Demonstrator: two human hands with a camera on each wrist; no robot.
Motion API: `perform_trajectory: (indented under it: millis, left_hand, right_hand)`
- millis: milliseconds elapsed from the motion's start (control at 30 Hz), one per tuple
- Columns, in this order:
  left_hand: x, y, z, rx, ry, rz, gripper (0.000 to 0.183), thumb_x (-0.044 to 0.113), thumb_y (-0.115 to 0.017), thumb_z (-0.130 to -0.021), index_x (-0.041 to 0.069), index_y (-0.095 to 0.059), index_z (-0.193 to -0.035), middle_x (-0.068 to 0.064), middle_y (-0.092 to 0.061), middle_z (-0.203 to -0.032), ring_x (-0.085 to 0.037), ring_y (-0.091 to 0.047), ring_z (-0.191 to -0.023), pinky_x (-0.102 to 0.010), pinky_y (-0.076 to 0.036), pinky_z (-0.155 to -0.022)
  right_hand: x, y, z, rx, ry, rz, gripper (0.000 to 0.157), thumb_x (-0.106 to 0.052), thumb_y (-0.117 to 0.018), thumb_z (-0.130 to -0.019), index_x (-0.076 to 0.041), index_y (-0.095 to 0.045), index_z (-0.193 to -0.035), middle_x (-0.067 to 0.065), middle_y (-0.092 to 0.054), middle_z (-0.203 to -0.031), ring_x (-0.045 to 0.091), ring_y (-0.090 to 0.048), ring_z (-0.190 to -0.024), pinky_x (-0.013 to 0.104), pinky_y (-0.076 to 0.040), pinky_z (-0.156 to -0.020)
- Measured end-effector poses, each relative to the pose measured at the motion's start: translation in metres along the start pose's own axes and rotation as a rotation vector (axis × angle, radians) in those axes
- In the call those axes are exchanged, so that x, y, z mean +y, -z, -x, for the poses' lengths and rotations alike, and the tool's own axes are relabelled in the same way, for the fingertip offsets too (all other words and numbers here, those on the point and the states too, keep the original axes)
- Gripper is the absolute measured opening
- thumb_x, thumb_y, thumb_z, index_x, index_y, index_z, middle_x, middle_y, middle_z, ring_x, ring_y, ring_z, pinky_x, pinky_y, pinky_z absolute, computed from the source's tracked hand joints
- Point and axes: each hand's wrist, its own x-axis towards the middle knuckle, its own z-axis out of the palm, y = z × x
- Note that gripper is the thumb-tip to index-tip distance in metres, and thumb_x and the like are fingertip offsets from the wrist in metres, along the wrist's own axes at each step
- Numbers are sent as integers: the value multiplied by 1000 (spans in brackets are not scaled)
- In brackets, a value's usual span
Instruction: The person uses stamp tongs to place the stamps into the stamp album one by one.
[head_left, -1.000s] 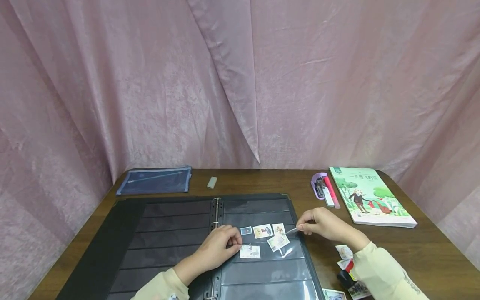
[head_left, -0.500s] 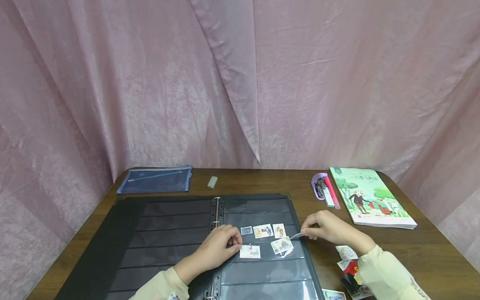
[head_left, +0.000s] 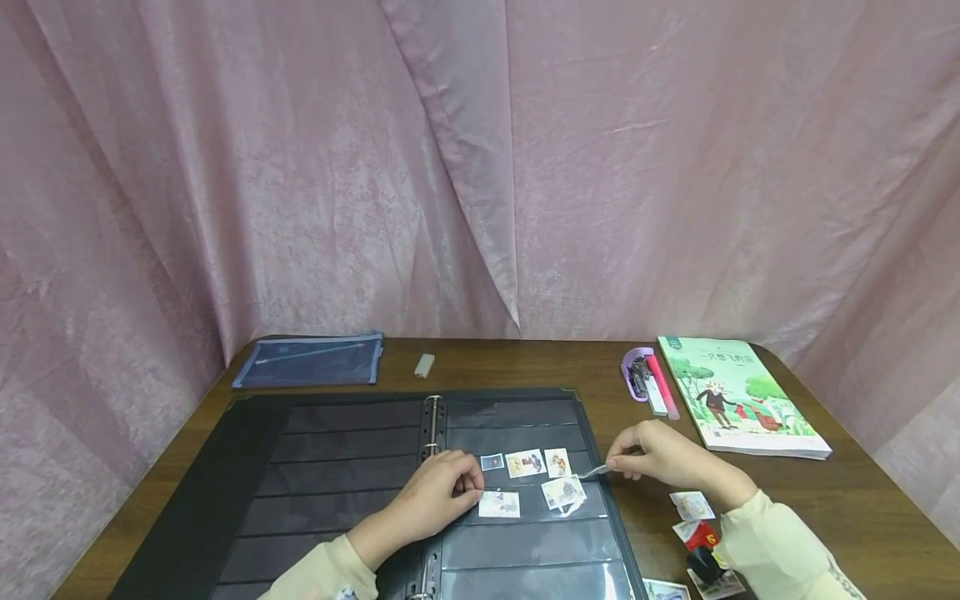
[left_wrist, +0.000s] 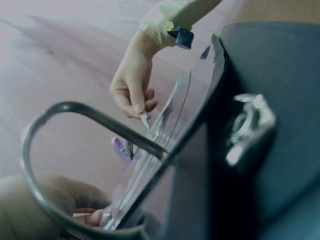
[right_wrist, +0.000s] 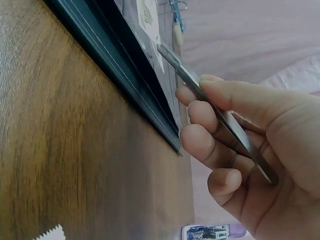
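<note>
In the lower centre of the head view, the black stamp album lies spread on the brown counter. The right hand pinches metal tweezers between thumb and fingers; their tip meets the upper right corner of a pale stamp, which lies tilted on the album's right page. The left hand, fingers curled, pinches the clear pocket page beside the rings, next to another pale stamp. Above these two, a row holds a small blue stamp, a wider coloured stamp and an upright stamp. Any print on them is too small to read.

At the right of the frame, a green book carries Chinese characters that seem to read "一只想飞的", the last one blurred. Left of it are a pink stick and a purple-rimmed item. Toward the lower right, loose stamps lie near a red piece with an unreadable yellow mark, beside a black object. At the upper left of the counter sits a blue mesh pouch, its pale block neighbour to the right.
</note>
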Motion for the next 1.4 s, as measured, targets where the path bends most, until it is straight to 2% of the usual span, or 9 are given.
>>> perform_trajectory:
  millis: [200,533,767,967,1233,1400]
  left_hand:
    - [1,0,0,9,-14,6,15,18,-68,-76,24,-55,-73,14,-48,-69,0,-44,-68,-20,-34,-68]
    - [1,1,0,-9,6,5,14,20,-67,-76,25,-55,-73,15,-47,-69,0,-43,-68,-21,-35,-70]
    - [-1,-1,0,3,-8,-1,15,21,-68,-76,27,-55,-73,16,-47,-69,1,-44,-68,-19,-35,-69]
    - [-3,-2,-1,-7,-10,-12,13,23,-67,-77,27,-55,-74,17,-47,-70,1,-44,-69,-20,-36,-70]
    - [1,1,1,-16,-41,-129,8,24,-68,-77,22,-61,-80,12,-51,-76,-2,-45,-74,-23,-38,-70]
    - [11,7,2,-46,-74,-225,15,28,-68,-77,20,-63,-88,9,-54,-83,-5,-47,-80,-26,-41,-73]
  right_hand:
    - [-2,1,1,-11,15,14,14,-22,-60,-84,-12,-67,-78,-7,-60,-61,-1,-52,-55,18,-43,-51]
    - [-4,3,1,-38,18,30,13,-21,-60,-85,-13,-67,-78,-6,-61,-62,-2,-53,-55,18,-43,-52]
    - [-5,6,2,-74,-24,-9,13,-21,-60,-85,-12,-67,-80,-5,-61,-61,0,-53,-53,19,-44,-51]
    - [-4,9,8,-58,-61,-15,15,-22,-59,-85,-10,-68,-81,-3,-61,-62,1,-54,-54,19,-45,-51]
    - [-11,19,27,-28,-91,-12,20,-26,-59,-85,-9,-67,-83,-4,-61,-64,0,-52,-55,20,-45,-52]
    - [-19,26,44,-25,-100,7,21,-29,-58,-86,-10,-67,-84,-4,-60,-66,-3,-51,-58,20,-44,-53]
